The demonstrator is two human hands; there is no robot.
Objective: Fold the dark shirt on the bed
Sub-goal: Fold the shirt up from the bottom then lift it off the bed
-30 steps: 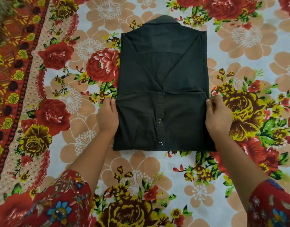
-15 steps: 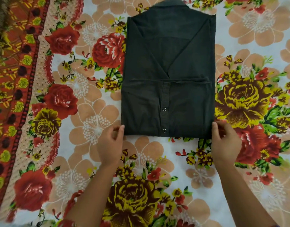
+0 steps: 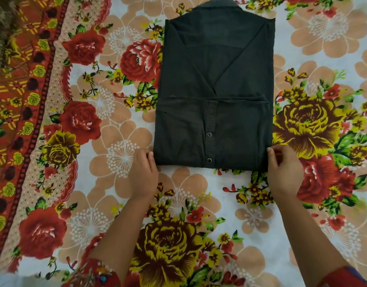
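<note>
At the upper left corner of the frame a brownish, blurred patch is too smeared to name. Below it a red patterned border runs down the left side of the bed, whose flowered cover fills the rest of the view and is cut off on every side. At the lower left a red flowered sleeve is half out of frame, and a bare forearm rises from it to the left grip, a bare hand seen from the back. Its curled fingers sit at the lower left corner of the shirt with the thumb tip against the cloth edge. The fingertips point down and away from the camera, so I cannot tell whether it pinches the cloth or only touches it. The shirt lies flat on the bed at centre and upper centre, folded to an upright rectangle: the sides are turned in to a V in the upper half, and the lower part is doubled up to a straight edge across the middle. Two snaps show on a vertical strip in the lower half. The collar is clipped by the top of the frame. The right grip covers the shirt's lower right corner, thumb on the edge and fingers curled beside it. The corner is hidden under the hand, so I cannot tell if it is pinched. At the lower right corner only a sliver of the other sleeve shows.
</note>
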